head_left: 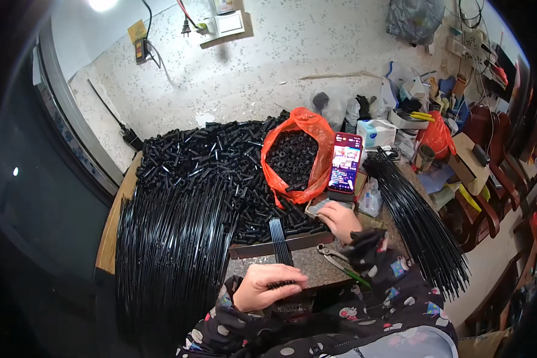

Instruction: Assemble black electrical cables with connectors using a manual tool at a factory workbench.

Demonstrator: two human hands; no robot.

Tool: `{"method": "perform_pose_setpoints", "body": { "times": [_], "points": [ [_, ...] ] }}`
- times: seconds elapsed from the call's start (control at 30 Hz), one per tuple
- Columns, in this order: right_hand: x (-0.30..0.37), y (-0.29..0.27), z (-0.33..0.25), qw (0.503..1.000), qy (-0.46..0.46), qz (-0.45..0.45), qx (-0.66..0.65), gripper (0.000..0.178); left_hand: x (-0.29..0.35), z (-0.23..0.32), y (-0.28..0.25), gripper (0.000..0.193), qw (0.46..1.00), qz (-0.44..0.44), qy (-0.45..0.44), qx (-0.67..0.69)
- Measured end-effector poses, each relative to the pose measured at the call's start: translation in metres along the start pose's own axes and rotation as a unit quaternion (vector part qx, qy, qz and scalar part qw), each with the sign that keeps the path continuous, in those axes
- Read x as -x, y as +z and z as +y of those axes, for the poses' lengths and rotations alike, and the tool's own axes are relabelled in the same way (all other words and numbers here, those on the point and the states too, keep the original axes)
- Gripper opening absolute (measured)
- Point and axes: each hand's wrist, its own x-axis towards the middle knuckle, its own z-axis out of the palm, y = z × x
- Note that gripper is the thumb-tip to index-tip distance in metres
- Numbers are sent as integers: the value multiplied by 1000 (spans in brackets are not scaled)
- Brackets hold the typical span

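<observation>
My left hand (269, 287) is closed round the lower end of a small bundle of thin black rods (280, 243). The rods' upper ends, which look pale, lean over the dark edge strip (250, 251) of the worktop. My right hand (339, 221) reaches to a small shallow tray (314, 209) holding greyish pieces. Its fingers are bent and together; what their tips hold, if anything, is hidden. Pliers (332, 256) with a green handle lie just below my right hand.
A heap of short black tubes (191, 149) covers the back. Long black rods lie in a left bundle (167, 244) and a right bundle (417, 221). An orange plastic bag (323, 143) holds black pieces. A lit phone (345, 161) stands beside it, near a clear bag (371, 200).
</observation>
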Motion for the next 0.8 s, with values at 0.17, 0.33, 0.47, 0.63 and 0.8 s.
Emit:
{"method": "perform_pose_setpoints", "body": {
  "times": [0.17,0.33,0.47,0.63,0.8],
  "points": [
    [14,-28,-95,967,5,-35,-252,18,18,-13,-4,14,998,56,-26,-23],
    [42,-45,-137,995,-54,10,-79,30,18,-4,0,14,998,46,22,-33],
    [50,-52,-149,997,-63,22,-38,30,23,-4,7,14,997,55,55,-29],
    [52,-53,-151,996,-74,8,-53,31,29,-3,12,15,996,58,43,-49],
    [51,-56,-152,991,-133,-25,-14,32,30,-5,16,18,996,45,52,-47]
  ]
}}
